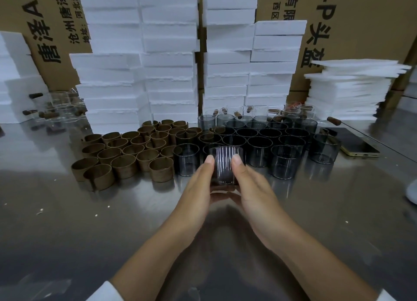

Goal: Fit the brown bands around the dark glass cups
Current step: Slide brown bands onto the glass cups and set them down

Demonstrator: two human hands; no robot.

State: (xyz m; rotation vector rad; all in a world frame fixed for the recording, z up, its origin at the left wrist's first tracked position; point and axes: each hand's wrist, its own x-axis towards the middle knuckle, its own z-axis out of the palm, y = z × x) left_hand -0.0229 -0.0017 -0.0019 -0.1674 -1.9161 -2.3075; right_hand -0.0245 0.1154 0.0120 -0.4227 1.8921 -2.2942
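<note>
Both hands hold one dark glass cup point(223, 165) above the steel table, in the middle of the view. My left hand point(198, 185) grips its left side with the thumb up along the wall. My right hand point(252, 188) grips the right side the same way, fingers under the base. Whether a band is on this cup I cannot tell. Several brown bands point(124, 149) stand in a cluster to the left. Several dark glass cups point(270, 140) stand in rows to the right and behind.
White foam blocks point(167, 59) are stacked behind, against cardboard boxes point(361, 18). Clear glasses with brown handles point(58, 111) sit at the far left and behind the dark cups. A phone point(354, 143) lies at the right. Foam sheets point(347, 91) are piled at the right.
</note>
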